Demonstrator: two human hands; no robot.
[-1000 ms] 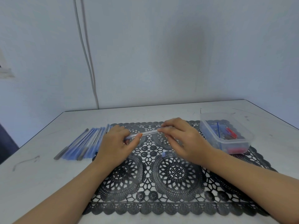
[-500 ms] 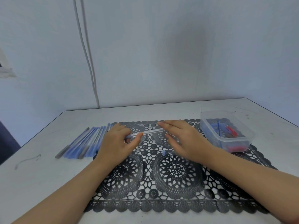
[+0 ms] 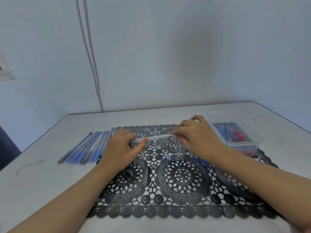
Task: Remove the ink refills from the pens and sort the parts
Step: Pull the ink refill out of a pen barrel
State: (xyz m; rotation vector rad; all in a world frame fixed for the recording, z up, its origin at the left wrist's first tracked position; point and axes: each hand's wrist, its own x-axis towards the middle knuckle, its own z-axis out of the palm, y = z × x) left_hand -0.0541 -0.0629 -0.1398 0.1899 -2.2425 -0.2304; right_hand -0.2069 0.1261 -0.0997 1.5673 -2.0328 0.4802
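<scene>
- We saw the left hand (image 3: pixel 120 148) pinching the blue-tipped end of a clear pen barrel (image 3: pixel 159 137) between its thumb and curled fingers.
- The right hand (image 3: pixel 198 137) pinched the barrel's other end with its fingertips, so the pen lay roughly level between the two hands, over the black lace placemat (image 3: pixel 176 182).
- A row of blue pens (image 3: pixel 87 147) lay on the white table (image 3: pixel 42 190), just beside the left hand.
- Thin blue refills (image 3: pixel 201 163) lay on the mat, partly hidden by the right forearm, with a small blue cap (image 3: pixel 169 157) near them.
- A clear plastic container (image 3: pixel 235 143) stood on the mat's far right corner, holding blue and red parts too small to name.
</scene>
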